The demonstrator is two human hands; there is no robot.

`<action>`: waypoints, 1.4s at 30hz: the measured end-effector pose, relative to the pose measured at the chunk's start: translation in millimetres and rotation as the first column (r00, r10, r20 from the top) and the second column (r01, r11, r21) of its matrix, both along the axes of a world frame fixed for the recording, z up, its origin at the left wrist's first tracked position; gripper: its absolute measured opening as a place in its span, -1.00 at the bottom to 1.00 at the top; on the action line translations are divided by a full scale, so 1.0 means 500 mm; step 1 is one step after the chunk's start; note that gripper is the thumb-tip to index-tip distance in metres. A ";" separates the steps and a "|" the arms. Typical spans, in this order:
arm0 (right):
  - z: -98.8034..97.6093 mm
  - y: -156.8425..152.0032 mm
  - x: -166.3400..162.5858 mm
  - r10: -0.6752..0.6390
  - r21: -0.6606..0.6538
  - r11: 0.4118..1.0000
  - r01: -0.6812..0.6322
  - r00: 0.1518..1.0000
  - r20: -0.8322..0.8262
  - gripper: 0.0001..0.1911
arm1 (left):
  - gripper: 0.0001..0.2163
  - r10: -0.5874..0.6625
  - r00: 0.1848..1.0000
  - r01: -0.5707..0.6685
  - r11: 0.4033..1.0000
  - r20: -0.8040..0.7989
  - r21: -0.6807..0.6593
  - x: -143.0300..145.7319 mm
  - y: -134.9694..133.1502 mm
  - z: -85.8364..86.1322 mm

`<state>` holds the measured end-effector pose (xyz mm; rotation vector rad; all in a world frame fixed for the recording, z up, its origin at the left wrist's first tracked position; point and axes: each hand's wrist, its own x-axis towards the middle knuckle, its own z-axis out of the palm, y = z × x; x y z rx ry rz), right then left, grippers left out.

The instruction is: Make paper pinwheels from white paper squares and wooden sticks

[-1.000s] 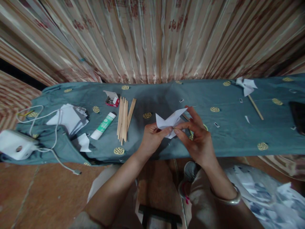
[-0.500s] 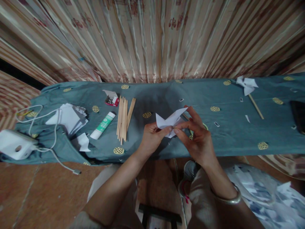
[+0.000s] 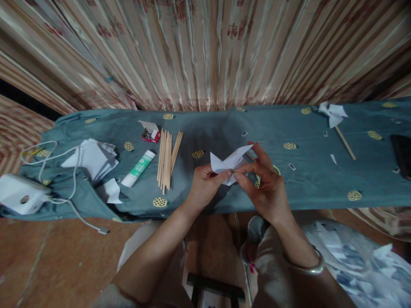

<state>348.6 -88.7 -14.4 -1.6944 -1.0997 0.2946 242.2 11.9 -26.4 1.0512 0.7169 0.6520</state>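
A folded white paper pinwheel (image 3: 226, 161) is held over the table in front of me. My left hand (image 3: 207, 186) is closed on its left side, with the thumb pressed near the centre. Thumb and forefinger of my right hand (image 3: 265, 184) pinch at the pinwheel's centre, where a tiny thin thing shows, too small to name. The other right fingers are raised behind the right blade. Partly behind my right hand are a stick (image 3: 249, 157) and a pale green loop (image 3: 276, 170). A finished pinwheel on a stick (image 3: 335, 115) lies at the far right.
Left of my hands lie several wooden sticks (image 3: 165, 158), an open red box of small metal pieces (image 3: 150, 133), a glue tube (image 3: 138, 169) and stacked paper (image 3: 93, 158). A white device (image 3: 24, 194) with cables sits at the left end. A dark phone-like object (image 3: 401, 156) is at right.
Almost nothing differs; both hands keep the same hold on the pinwheel, with only a very slight shift of the fingers at its centre.
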 end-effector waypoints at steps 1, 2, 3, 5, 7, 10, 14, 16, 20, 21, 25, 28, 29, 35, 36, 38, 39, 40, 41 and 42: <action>0.000 0.000 0.000 -0.001 0.000 1.000 0.001 1.000 0.001 -0.94 | -0.76 0.002 1.000 -0.002 1.000 -0.006 0.004 0.000 0.000 0.001; 0.001 0.001 -0.001 -0.001 0.002 1.000 0.001 1.000 0.002 -0.94 | -0.76 0.003 1.000 -0.003 1.000 -0.011 0.009 0.001 -0.001 0.001; 0.001 0.001 -0.001 -0.001 0.004 1.000 0.001 1.000 0.003 -0.94 | -0.76 0.001 1.000 -0.001 1.000 -0.014 0.015 0.001 -0.001 0.001; 0.001 0.001 -0.001 -0.003 0.006 1.000 0.003 1.000 0.002 -0.93 | -0.77 -0.003 1.000 0.003 1.000 -0.015 0.029 0.000 -0.001 0.000; 0.001 0.001 0.000 -0.001 0.005 1.000 0.001 1.000 -0.003 -0.93 | -0.78 -0.007 1.000 0.008 0.999 -0.019 0.046 -0.001 0.000 -0.003; -0.001 0.001 0.002 0.004 0.000 1.000 -0.004 1.000 -0.014 -0.93 | -0.77 -0.017 0.999 0.019 0.998 -0.033 0.065 -0.003 0.001 -0.006; -0.006 0.002 0.005 0.006 -0.008 1.000 -0.006 0.999 -0.046 -0.94 | -0.75 -0.056 0.998 0.057 0.997 -0.016 0.060 -0.007 0.002 -0.007; -0.010 0.002 0.007 0.006 -0.008 1.000 -0.007 0.998 -0.062 -0.95 | -0.74 -0.078 0.997 0.078 0.995 0.003 0.061 -0.009 0.002 -0.007; -0.021 0.005 0.011 0.013 0.010 1.000 -0.012 0.996 -0.088 -0.96 | -0.73 -0.087 0.996 0.087 0.995 -0.011 0.056 -0.010 0.003 -0.005; -0.024 0.005 0.011 0.013 0.019 1.000 -0.011 0.995 -0.097 -0.96 | -0.72 -0.080 0.997 0.081 0.996 -0.020 0.045 -0.010 0.003 -0.004; -0.027 0.007 0.009 0.009 0.038 0.999 -0.005 0.993 -0.114 -0.96 | -0.69 -0.069 0.997 0.069 0.998 -0.031 0.002 -0.009 0.002 -0.001; -0.021 0.005 0.006 -0.024 0.041 0.999 0.029 0.994 -0.111 -0.94 | -0.70 -0.066 0.997 0.066 0.997 -0.028 -0.029 -0.009 0.003 -0.002; -0.019 0.005 0.006 -0.047 0.047 0.998 0.053 0.992 -0.116 -0.93 | -0.70 -0.060 0.998 0.058 0.997 -0.027 -0.044 -0.009 0.003 -0.003; -0.020 0.004 0.019 -0.123 0.076 0.982 0.171 0.898 -0.422 -0.69 | -0.70 -0.045 0.999 0.043 0.988 -0.014 -0.149 -0.006 0.003 -0.001; -0.022 0.005 0.020 -0.094 0.048 0.990 0.136 0.864 -0.494 -0.67 | -0.70 -0.056 0.998 0.053 0.985 -0.011 -0.162 -0.005 0.001 0.000; -0.024 0.007 0.020 -0.033 -0.001 0.999 0.041 0.802 -0.597 -0.67 | -0.70 -0.075 0.997 0.073 0.981 -0.003 -0.179 -0.004 -0.002 0.001; -0.024 0.008 0.018 -0.010 -0.012 1.000 0.003 0.778 -0.628 -0.68 | -0.70 -0.084 0.996 0.083 0.980 0.001 -0.181 -0.004 -0.004 0.000; -0.023 0.009 0.016 0.004 -0.015 1.000 -0.018 0.759 -0.652 -0.68 | -0.69 -0.091 0.996 0.091 0.980 0.004 -0.179 -0.005 -0.006 0.000; -0.022 0.010 0.014 0.010 -0.013 1.000 -0.025 0.742 -0.670 -0.69 | -0.69 -0.096 0.995 0.095 0.980 0.003 -0.174 -0.005 -0.008 -0.001; -0.019 0.011 0.012 0.013 -0.011 1.000 -0.028 0.728 -0.686 -0.69 | -0.68 -0.102 0.995 0.100 0.980 -0.001 -0.170 -0.006 -0.009 -0.002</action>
